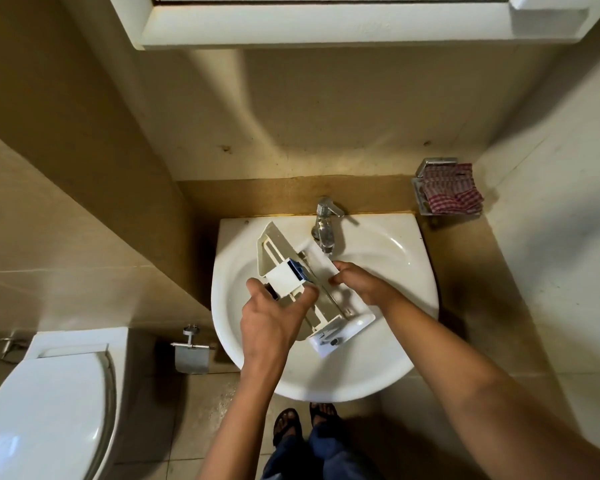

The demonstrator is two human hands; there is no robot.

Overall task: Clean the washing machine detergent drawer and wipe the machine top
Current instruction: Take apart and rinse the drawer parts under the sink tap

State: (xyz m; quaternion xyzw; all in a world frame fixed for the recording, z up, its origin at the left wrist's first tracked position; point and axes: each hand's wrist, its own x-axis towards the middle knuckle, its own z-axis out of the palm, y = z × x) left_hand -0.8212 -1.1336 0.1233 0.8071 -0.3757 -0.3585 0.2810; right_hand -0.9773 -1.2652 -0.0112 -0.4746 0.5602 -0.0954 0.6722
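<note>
Drawer (278, 247) lies diagonally in sink (381, 258), front panel near-right; left hand (271, 318) grips its left side; right hand (361, 284) pinches its right edge.

Over the sink (378, 368), the white drawer (280, 242) lies slantwise under the tap (325, 224). The left hand (271, 320) grips its near side by a white insert (282, 279). The right hand (361, 282) pinches its far edge. A red checked cloth (451, 194) sits in a wall rack (419, 197) to the right, and a toilet (42, 410) stands to the left.

Single head view, looking steeply down from close above the sink (388, 358); wall (326, 116) at twelve o'clock, toilet (42, 410) at eight
</note>
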